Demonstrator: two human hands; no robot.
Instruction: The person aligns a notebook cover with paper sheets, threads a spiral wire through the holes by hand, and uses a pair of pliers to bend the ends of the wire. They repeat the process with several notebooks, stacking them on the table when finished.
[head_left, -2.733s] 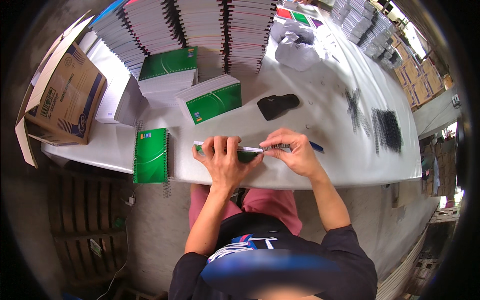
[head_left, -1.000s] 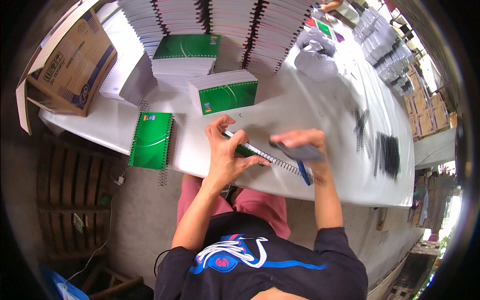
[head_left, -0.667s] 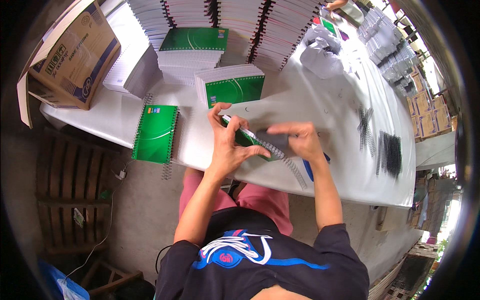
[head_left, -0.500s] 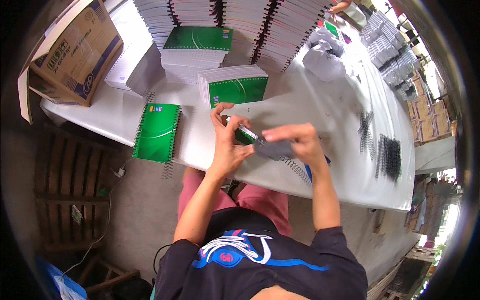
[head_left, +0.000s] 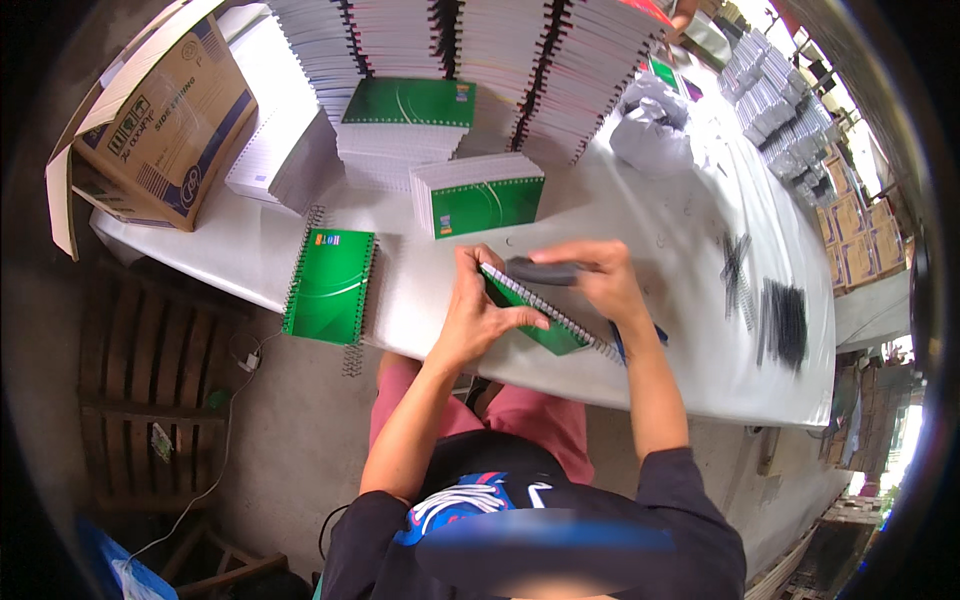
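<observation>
A green spiral notebook (head_left: 535, 318) stands tilted on the table edge in front of me, its coil running along the upper right side. My left hand (head_left: 478, 315) is closed round its left end, the thumb pressed on the green cover. Just above the coil my right hand (head_left: 595, 275) grips a dark grey, elongated object (head_left: 545, 271), whose kind I cannot make out through the motion blur. Beneath my right wrist lies a blue-handled tool (head_left: 640, 342), partly hidden. A second green notebook (head_left: 330, 287) lies to the left, a coil sticking out past its lower end.
Green-covered pads (head_left: 490, 205) and a taller pile (head_left: 405, 105) stand behind my hands, before high stacks of bound books (head_left: 490, 60). An open cardboard box (head_left: 170, 125) is at the far left. Black coils (head_left: 783, 320) and a white plastic bag (head_left: 650, 135) lie rightward.
The notebook in my left hand has turned, showing more of its green cover and its coiled edge. My right hand and the dark object have shifted slightly up and left.
</observation>
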